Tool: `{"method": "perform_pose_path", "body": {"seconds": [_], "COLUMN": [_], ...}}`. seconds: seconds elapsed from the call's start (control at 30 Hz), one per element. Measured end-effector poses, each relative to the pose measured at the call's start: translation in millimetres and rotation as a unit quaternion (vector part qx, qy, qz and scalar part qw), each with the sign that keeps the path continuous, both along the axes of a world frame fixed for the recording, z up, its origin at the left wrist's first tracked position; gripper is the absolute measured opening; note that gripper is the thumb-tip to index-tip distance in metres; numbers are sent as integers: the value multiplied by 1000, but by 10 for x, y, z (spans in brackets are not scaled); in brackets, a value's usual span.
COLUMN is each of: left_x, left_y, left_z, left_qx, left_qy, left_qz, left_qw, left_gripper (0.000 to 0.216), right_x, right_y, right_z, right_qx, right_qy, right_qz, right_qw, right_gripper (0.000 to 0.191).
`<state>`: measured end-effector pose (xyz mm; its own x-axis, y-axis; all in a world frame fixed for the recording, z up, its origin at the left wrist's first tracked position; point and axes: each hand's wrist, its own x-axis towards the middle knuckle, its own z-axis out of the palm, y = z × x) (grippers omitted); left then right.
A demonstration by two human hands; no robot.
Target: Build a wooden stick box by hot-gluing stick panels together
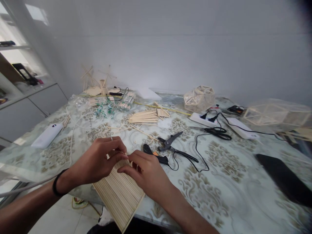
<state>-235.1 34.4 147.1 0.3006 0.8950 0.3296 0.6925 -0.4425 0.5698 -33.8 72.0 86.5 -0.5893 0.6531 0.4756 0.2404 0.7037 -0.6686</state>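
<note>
A flat panel of thin wooden sticks point(119, 195) lies at the near table edge and juts past it. My left hand point(97, 161), with a ring and a black wristband, rests on the panel's far end with fingers curled down. My right hand point(143, 172) meets it from the right, fingertips pinched at the panel's top edge. Both hands press or hold the sticks where they touch, and the far end of the panel is hidden beneath them.
Black pliers point(175, 146) and a black corded tool point(156, 156) lie just beyond my right hand. Loose stick bundles point(145, 116), a white power strip point(203, 120), two stick-frame polyhedra point(199, 97), a white device point(47, 136) and a dark slab point(282, 180) sit around the patterned table.
</note>
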Motion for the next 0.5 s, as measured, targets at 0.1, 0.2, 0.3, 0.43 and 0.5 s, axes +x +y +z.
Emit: {"method": "perform_pose_path", "body": {"seconds": [0.1, 0.2, 0.3, 0.43, 0.5], "left_x": [-13, -8, -7, -42, -69], "left_y": [14, 19, 24, 55, 80], "left_z": [18, 34, 49, 37, 14], "left_qx": [-40, -53, -42, -50, -91], "left_qy": [-23, -51, -71, -73, -77], "left_qz": [-1, -16, -30, -41, -39], "left_qw": [999, 997, 996, 995, 992], "left_gripper": [15, 15, 15, 16, 16], "right_x": [2, -7, -21, -19, -10], "right_y": [-16, -18, -19, -21, -20], "right_z": [47, 92, 131, 169, 179], "right_qx": [-38, -56, -78, -110, -120], "right_qy": [25, 42, 69, 85, 81], "right_qz": [-8, -5, -1, 17, 20], "right_qw": [999, 998, 995, 990, 989], "right_gripper": [11, 21, 30, 38, 40]}}
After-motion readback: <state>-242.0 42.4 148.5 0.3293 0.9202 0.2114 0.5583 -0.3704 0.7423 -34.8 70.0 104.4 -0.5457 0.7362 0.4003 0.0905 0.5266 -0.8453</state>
